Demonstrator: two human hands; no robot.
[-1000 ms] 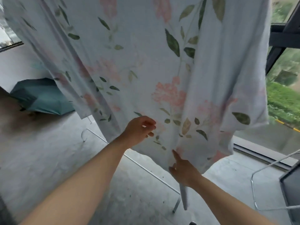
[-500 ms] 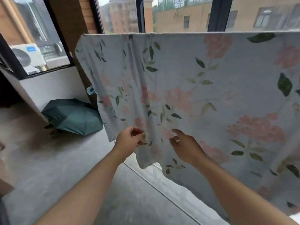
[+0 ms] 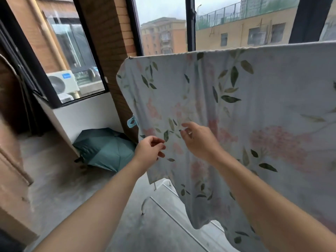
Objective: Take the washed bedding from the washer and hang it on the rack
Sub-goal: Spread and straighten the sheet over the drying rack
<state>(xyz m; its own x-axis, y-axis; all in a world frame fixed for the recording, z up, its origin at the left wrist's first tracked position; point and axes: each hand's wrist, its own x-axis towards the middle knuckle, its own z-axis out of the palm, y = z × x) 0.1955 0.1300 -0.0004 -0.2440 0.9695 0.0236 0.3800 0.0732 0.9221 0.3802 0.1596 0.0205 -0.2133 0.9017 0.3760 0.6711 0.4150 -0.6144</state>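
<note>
The washed bedding [image 3: 254, 115], a pale sheet printed with pink flowers and green leaves, hangs draped over the rack's top bar, which it hides. Its lower edge dangles unevenly above the floor. The rack's thin white base rail [image 3: 174, 213] shows under the sheet. My left hand [image 3: 151, 150] hovers at the sheet's left edge, fingers loosely curled with no cloth between them. My right hand [image 3: 198, 140] is raised in front of the sheet with relaxed, spread fingers, holding nothing.
A folded teal umbrella [image 3: 107, 148] lies on the grey floor by the white low wall. A blue clip [image 3: 132, 121] sticks out beside the sheet's left edge. Dark-framed windows [image 3: 190, 24] stand behind the rack. A brown door or cabinet [image 3: 11, 160] is at my left.
My view rose and swung left. Both hands came up from the sheet's lower hem toward its left side, and the left hand let go of the fold it pinched.
</note>
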